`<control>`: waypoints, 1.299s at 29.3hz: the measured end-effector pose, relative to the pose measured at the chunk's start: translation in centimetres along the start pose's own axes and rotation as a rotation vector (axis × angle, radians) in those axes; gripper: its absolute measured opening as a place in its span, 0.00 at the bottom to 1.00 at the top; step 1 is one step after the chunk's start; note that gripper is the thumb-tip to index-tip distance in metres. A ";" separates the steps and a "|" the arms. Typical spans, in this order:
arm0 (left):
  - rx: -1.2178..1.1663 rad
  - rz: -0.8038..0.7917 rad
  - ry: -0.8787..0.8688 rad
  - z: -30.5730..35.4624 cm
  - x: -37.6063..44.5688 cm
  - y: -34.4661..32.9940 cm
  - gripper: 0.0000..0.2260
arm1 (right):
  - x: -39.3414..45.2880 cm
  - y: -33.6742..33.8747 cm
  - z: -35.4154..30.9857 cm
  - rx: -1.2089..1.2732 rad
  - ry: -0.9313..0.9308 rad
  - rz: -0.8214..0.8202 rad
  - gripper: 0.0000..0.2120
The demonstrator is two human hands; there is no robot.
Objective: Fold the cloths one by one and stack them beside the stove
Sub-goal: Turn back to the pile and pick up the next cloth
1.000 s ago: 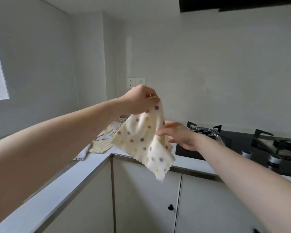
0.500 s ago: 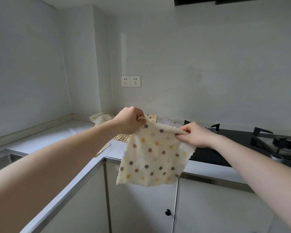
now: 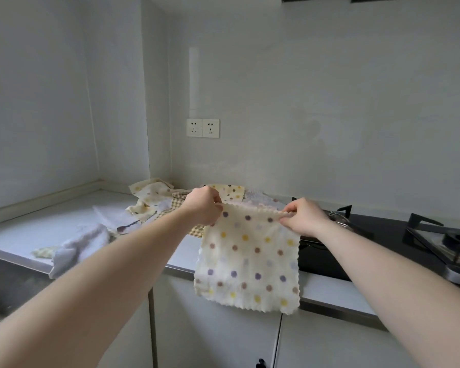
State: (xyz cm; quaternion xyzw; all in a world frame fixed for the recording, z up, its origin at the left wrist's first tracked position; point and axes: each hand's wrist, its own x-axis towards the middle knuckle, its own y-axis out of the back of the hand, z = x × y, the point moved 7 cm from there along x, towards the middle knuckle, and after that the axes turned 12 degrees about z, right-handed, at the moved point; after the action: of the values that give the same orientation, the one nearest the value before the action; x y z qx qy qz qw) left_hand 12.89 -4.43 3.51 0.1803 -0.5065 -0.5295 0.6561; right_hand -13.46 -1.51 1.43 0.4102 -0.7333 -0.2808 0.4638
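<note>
Early stage: left hand (image 3: pixel 203 205) and right hand (image 3: pixel 304 216) pinch dotted cloth (image 3: pixel 247 261) top corners, unfolded; pile (image 3: pixel 154 197) unfolded, no stack visible

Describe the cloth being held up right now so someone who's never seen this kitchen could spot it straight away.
Start at the black stove on the grey counter. Just to its left, in front of the counter edge, the dotted cloth hangs flat, with the left hand and right hand each pinching a top corner. Unlike the crumpled cloths lying behind it, it is spread open in mid-air.
</note>
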 end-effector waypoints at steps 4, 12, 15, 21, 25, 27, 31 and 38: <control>-0.096 0.072 0.079 -0.4 1.6 -1.3 0.08 | 1.6 -0.2 0.7 0.015 -0.060 0.123 0.01; -0.129 0.073 -0.004 -0.9 0.8 -2.9 0.04 | 0.9 -0.2 1.5 0.063 0.028 0.148 0.07; -0.059 0.021 -0.080 -1.6 -1.2 -3.7 0.02 | -1.4 -1.2 1.9 0.029 0.099 0.053 0.07; 0.051 -0.065 -0.129 -3.5 -5.1 -5.2 0.07 | -6.4 -2.8 1.9 0.001 0.178 -0.074 0.06; 0.162 -0.176 -0.155 -4.3 -7.3 -6.4 0.06 | -9.2 -4.4 1.9 -0.013 0.193 -0.180 0.06; 0.213 -0.261 -0.123 -5.0 -7.9 -7.0 0.06 | -10.2 -5.0 2.1 -0.018 0.176 -0.244 0.07; 0.174 -0.209 -0.009 -5.0 -7.4 -6.0 0.12 | -9.2 -4.1 3.2 0.137 0.056 -0.127 0.08; 0.095 -0.218 -0.069 -2.9 -6.8 -8.1 0.23 | -7.9 -6.2 5.7 0.039 -0.135 -0.046 0.24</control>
State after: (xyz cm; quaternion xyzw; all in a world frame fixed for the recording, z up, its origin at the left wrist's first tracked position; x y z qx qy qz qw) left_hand 11.74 -2.35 -7.21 0.2471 -0.5308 -0.5790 0.5674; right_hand -14.75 2.33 -9.38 0.4160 -0.7586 -0.3042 0.3986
